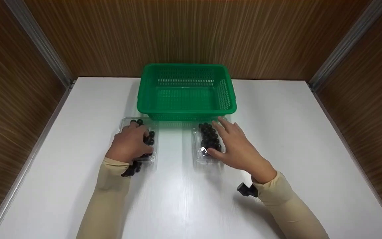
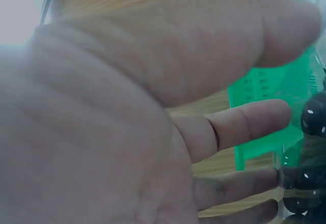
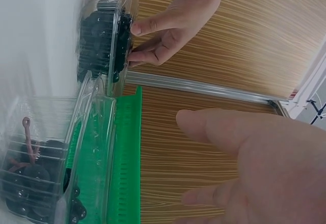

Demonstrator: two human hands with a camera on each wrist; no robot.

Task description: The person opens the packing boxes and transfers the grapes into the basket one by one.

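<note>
Two clear plastic boxes of dark grapes sit on the white table. My left hand (image 1: 129,141) is over the left box (image 1: 154,156), covering part of its grapes (image 1: 151,138). The right wrist view shows the left fingertips at the top of that box, with the fingers loosely extended. Above the right box (image 1: 207,160) is my right hand (image 1: 239,149), its fingers spread and nothing held. A gap separates the right hand (image 3: 275,152) from the box in the right wrist view. Dark grapes (image 1: 208,137) and a brownish stem (image 3: 29,142) show through the clear plastic.
Just behind both boxes stands a green plastic basket (image 1: 187,111) with slotted walls and nothing inside. A wood-grain panel (image 1: 191,36) rises behind the table, with more panels left and right. White table surface (image 1: 177,186) lies between the forearms.
</note>
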